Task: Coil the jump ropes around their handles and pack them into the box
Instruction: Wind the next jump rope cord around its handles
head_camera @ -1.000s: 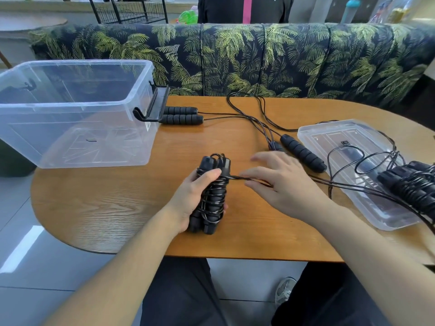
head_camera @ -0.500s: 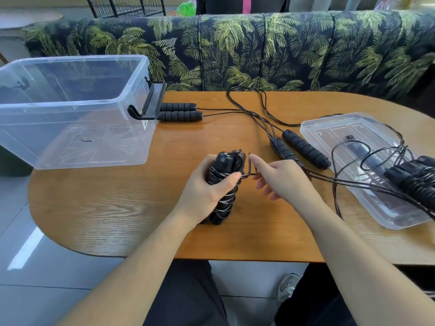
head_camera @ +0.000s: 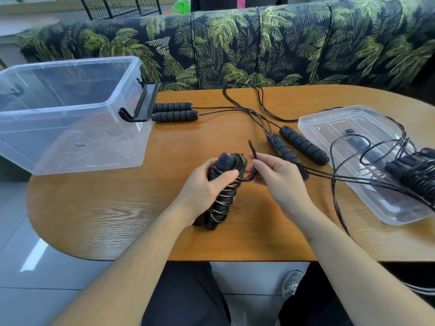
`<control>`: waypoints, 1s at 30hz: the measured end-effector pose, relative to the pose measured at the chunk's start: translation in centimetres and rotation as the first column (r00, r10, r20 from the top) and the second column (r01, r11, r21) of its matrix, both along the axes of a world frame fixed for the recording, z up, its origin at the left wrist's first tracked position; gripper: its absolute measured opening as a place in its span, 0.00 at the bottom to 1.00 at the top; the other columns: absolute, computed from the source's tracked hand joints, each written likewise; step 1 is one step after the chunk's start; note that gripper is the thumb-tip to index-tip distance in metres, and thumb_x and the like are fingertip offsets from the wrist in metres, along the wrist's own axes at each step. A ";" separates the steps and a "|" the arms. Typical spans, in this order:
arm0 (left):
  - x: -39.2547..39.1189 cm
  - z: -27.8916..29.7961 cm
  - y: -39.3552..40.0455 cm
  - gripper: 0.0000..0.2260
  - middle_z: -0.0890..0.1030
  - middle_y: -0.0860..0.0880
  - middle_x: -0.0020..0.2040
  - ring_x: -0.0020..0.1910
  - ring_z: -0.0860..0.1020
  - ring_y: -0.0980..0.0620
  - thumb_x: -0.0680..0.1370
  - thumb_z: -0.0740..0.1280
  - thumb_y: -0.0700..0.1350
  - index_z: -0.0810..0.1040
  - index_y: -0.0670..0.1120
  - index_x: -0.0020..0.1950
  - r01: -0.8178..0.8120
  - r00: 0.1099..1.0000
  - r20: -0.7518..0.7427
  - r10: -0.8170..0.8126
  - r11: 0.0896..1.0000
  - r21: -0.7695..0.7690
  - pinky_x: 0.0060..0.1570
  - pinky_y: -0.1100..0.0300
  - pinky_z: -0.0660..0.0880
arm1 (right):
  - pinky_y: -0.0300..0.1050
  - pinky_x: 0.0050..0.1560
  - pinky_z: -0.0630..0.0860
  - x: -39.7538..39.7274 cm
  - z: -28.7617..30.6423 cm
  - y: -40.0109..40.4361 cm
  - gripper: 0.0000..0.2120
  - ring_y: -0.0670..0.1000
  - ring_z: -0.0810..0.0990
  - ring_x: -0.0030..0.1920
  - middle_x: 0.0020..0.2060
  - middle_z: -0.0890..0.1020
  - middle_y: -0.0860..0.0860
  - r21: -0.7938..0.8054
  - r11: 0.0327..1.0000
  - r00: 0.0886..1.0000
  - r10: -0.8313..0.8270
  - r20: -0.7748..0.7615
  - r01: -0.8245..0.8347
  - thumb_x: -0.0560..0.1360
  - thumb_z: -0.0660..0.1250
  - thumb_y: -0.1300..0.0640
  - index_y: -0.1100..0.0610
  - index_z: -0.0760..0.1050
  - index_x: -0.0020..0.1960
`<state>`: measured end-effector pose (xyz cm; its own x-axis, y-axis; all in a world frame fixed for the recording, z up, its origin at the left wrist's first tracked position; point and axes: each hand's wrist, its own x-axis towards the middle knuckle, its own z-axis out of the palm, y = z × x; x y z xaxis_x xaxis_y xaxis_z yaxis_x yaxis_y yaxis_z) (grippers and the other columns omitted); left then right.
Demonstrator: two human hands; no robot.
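My left hand (head_camera: 207, 184) grips a coiled black jump rope bundle (head_camera: 221, 198), its handles wrapped in rope, held just above the wooden table (head_camera: 117, 208). My right hand (head_camera: 277, 177) pinches the short loose loop of that rope (head_camera: 252, 151) right beside the bundle's top. The clear plastic box (head_camera: 70, 114) stands open at the left. Two uncoiled ropes lie behind: one handle pair (head_camera: 174, 111) by the box, another handle pair (head_camera: 296, 147) mid-table.
The clear lid (head_camera: 353, 128) lies at the right with another coiled black rope (head_camera: 414, 170) and loose cord on it. A leaf-patterned sofa (head_camera: 259, 43) runs behind the table. The box's black latch (head_camera: 138, 109) hangs open toward the handles.
The bundle has been lifted and tipped upward in my left hand. My right hand has come in from the stretched-out cord and now pinches a short loop at the bundle's top.
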<state>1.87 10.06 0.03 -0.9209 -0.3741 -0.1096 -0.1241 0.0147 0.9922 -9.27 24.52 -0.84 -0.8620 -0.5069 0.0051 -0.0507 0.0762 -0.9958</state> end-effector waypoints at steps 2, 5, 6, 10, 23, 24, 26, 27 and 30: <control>-0.2 -0.3 0.3 0.15 0.83 0.40 0.42 0.35 0.82 0.42 0.75 0.71 0.51 0.78 0.43 0.56 -0.082 0.996 0.045 0.076 0.988 0.130 0.37 0.51 0.78 | 0.38 0.50 0.80 0.3 -0.9 0.1 0.10 0.41 0.82 0.40 0.37 0.85 0.49 -0.035 0.997 0.993 -0.075 -0.096 0.071 0.81 0.65 0.60 0.50 0.82 0.58; -0.3 -0.5 0.8 0.15 0.84 0.38 0.45 0.35 0.82 0.41 0.80 0.68 0.53 0.78 0.41 0.57 -0.128 0.985 0.139 0.100 0.968 0.214 0.37 0.51 0.79 | 0.39 0.54 0.79 0.6 -1.9 0.7 0.13 0.43 0.83 0.42 0.38 0.85 0.48 -0.076 0.992 0.956 -0.122 -0.266 0.105 0.80 0.67 0.60 0.43 0.80 0.57; -0.3 -0.6 0.9 0.16 0.84 0.38 0.45 0.35 0.82 0.41 0.81 0.67 0.54 0.78 0.41 0.58 -0.130 0.982 0.165 0.095 0.967 0.218 0.37 0.51 0.80 | 0.38 0.53 0.79 0.7 -2.3 0.8 0.13 0.42 0.82 0.43 0.38 0.84 0.46 -0.069 0.992 0.932 -0.125 -0.341 0.108 0.80 0.67 0.60 0.45 0.80 0.58; -0.7 -0.4 1.1 0.21 0.86 0.39 0.47 0.36 0.83 0.42 0.81 0.62 0.59 0.80 0.43 0.59 -0.148 0.966 0.238 0.098 0.968 0.202 0.38 0.51 0.80 | 0.41 0.50 0.79 0.7 -3.1 1.0 0.13 0.45 0.82 0.44 0.40 0.84 0.47 -0.028 0.992 0.832 -0.120 -0.541 0.124 0.80 0.67 0.62 0.54 0.81 0.62; -0.9 -0.1 0.9 0.10 0.86 0.37 0.48 0.39 0.83 0.42 0.79 0.66 0.46 0.79 0.44 0.58 -0.256 0.948 0.241 0.207 0.947 0.194 0.37 0.52 0.80 | 0.49 0.40 0.79 1.0 -4.0 0.9 0.13 0.51 0.78 0.39 0.38 0.82 0.50 0.138 0.977 0.646 0.001 -0.763 0.161 0.78 0.69 0.64 0.59 0.81 0.63; -0.9 -0.2 1.0 0.09 0.86 0.37 0.48 0.39 0.83 0.43 0.79 0.66 0.45 0.79 0.44 0.57 -0.261 0.948 0.233 0.216 0.947 0.186 0.37 0.52 0.80 | 0.48 0.40 0.79 1.0 -4.0 0.9 0.13 0.50 0.78 0.39 0.38 0.82 0.50 0.146 0.976 0.642 0.008 -0.767 0.161 0.78 0.69 0.64 0.59 0.81 0.62; -0.8 -0.3 1.2 0.07 0.85 0.39 0.45 0.39 0.82 0.42 0.79 0.67 0.45 0.78 0.44 0.54 -0.276 0.948 0.210 0.238 0.945 0.177 0.38 0.51 0.80 | 0.46 0.39 0.77 1.0 -4.0 0.9 0.12 0.50 0.77 0.38 0.37 0.81 0.49 0.168 0.971 0.635 0.021 -0.772 0.171 0.79 0.68 0.64 0.59 0.81 0.61; -0.7 -0.3 1.2 0.05 0.85 0.40 0.43 0.38 0.82 0.43 0.79 0.68 0.44 0.78 0.44 0.52 -0.274 0.950 0.200 0.239 0.946 0.174 0.38 0.52 0.80 | 0.44 0.38 0.76 1.0 -4.1 1.0 0.12 0.49 0.76 0.38 0.36 0.80 0.49 0.177 0.968 0.636 0.024 -0.772 0.178 0.79 0.68 0.64 0.59 0.81 0.61; -0.5 -0.1 1.1 0.06 0.85 0.38 0.44 0.39 0.83 0.43 0.79 0.68 0.44 0.77 0.44 0.53 -0.232 0.960 0.202 0.196 0.957 0.174 0.37 0.53 0.80 | 0.39 0.38 0.70 0.9 -4.2 1.1 0.12 0.48 0.72 0.38 0.35 0.77 0.47 0.192 0.971 0.642 0.059 -0.765 0.140 0.79 0.67 0.64 0.58 0.81 0.61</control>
<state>1.37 11.19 -0.08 -0.7794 -0.5147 -0.3571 -0.2808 -0.2225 0.9336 -8.33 25.64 -5.00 -0.6203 -0.5444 0.5647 -0.7727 0.3003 -0.5592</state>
